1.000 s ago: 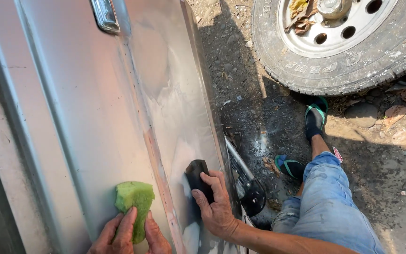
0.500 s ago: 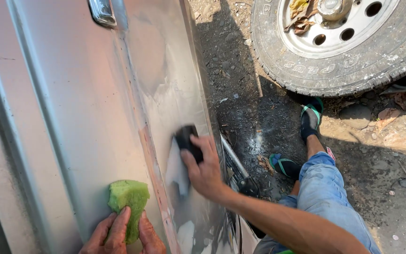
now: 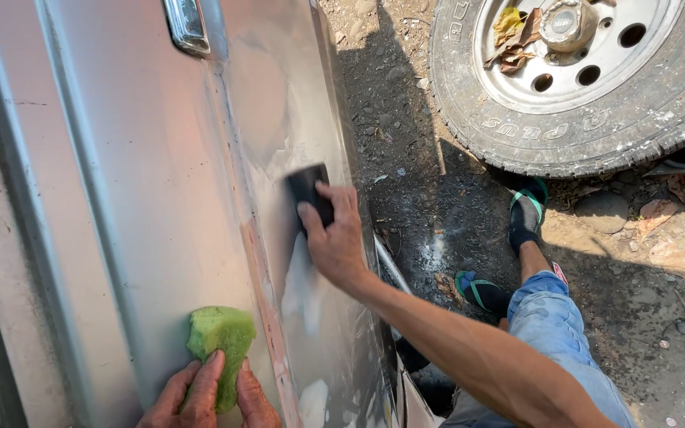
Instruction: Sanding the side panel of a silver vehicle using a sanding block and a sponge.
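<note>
Seen from the head camera looking down, a silver-grey metal vehicle body panel (image 3: 144,206) fills the left half of the view, with a chrome door handle (image 3: 186,25) at its top edge. The right hand (image 3: 336,238) grasps a small black rectangular sanding block (image 3: 308,192), fingers wrapped over it, and presses it flat against the panel's right-hand face. The left hand (image 3: 209,396) sits at the bottom edge, fingers curled over a green, rough-textured sponge (image 3: 220,347) held against the panel, well apart from the block.

Around and below the block, the metal looks dull, with pale whitish patches (image 3: 303,293) and a bare rust-toned strip (image 3: 259,261) along the crease; judging from this, that area has been rubbed down, while the smoother, shinier surface further left and above appears untouched.

To the right, on dry, stony ground (image 3: 406,95), stands a large dusty tyre on a steel wheel (image 3: 580,71). The person's blue jeans leg (image 3: 556,333) stretches out, with feet in dark sandals with green straps (image 3: 526,214) near the tyre.
</note>
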